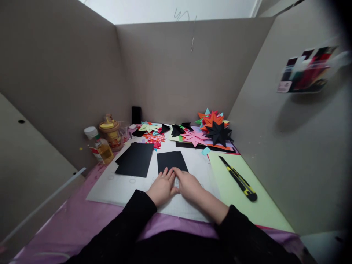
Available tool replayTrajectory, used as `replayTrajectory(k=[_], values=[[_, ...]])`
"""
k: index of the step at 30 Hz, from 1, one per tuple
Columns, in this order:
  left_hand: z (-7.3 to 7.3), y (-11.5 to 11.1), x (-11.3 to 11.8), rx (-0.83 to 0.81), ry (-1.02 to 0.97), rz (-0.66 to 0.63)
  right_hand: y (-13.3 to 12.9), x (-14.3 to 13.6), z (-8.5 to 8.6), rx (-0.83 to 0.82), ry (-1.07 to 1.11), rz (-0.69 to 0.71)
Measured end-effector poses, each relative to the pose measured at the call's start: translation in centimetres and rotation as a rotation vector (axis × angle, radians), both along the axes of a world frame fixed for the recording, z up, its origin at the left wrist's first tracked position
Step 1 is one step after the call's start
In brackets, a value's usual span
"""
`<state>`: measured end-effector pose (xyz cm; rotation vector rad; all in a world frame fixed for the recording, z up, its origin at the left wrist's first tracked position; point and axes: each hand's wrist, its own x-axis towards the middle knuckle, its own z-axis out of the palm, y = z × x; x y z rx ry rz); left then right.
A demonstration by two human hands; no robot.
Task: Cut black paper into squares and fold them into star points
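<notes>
A black paper sheet (172, 160) lies on the large white sheet (110, 190) in front of me. My left hand (162, 187) rests flat on its near edge, fingers stretched out. Beside it, touching it, my right hand (187, 184) has its fingers bent and pressed together at the same edge; whatever they grip, if anything, is hidden. To the left lies a stack of black paper sheets (136, 159), apart from both hands.
A yellow and black cutter (238, 179) lies on pale green paper (255, 194) at the right. Folded paper stars (217, 132) are piled at the back. A bottle (103, 148) and a yellow-lidded cup (112, 134) stand at the left. Grey partitions (192, 73) surround the table.
</notes>
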<state>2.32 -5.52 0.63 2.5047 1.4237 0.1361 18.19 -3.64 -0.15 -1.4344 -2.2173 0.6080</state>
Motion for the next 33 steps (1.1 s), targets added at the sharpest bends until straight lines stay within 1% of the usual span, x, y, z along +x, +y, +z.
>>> replayTrajectory(k=[3,6,13,17,20,22,24,25,26,27,29,31,33], values=[[-0.2,0.0,-0.1,0.01,0.004,-0.006,-1.3,-0.4,-0.3,0.03,-0.182,0.002],[-0.3,-0.2,-0.7,0.046,0.036,0.014,-1.3,0.1,-0.7,0.065,-0.339,-0.054],[-0.4,-2.1,-2.4,0.154,0.142,0.198,-1.0,1.8,-1.4,0.072,-0.373,-0.166],[-0.2,-2.5,-2.4,0.195,0.183,0.263,-1.4,1.3,-1.4,0.091,-0.365,-0.175],[-0.2,-2.5,-2.4,0.19,0.183,0.275,-1.6,1.4,-0.9,0.088,-0.346,-0.147],[-0.1,-2.6,-2.7,0.176,0.165,0.275,-1.5,3.0,0.0,0.081,-0.325,-0.095],[0.2,-2.6,-3.1,0.172,0.138,0.268,-1.1,6.0,1.1,0.08,-0.32,-0.069],[0.4,-2.6,-3.3,0.177,0.126,0.256,-0.9,7.9,1.6,0.073,-0.358,-0.127],[0.6,-2.5,-3.5,0.186,0.115,0.236,-0.7,10.0,2.0,0.05,-0.413,-0.254],[0.8,-2.2,-3.5,0.198,0.107,0.208,-0.5,12.0,2.4,0.027,-0.441,-0.343],[1.3,-1.2,-3.2,0.218,0.105,0.13,-0.1,15.6,2.5,-0.035,-0.487,-0.489],[1.5,0.4,-2.6,0.224,0.096,0.054,0.2,17.8,2.1,-0.093,-0.523,-0.566],[1.3,2.3,-1.9,0.201,0.067,0.004,0.4,18.7,1.4,-0.102,-0.544,-0.597]])
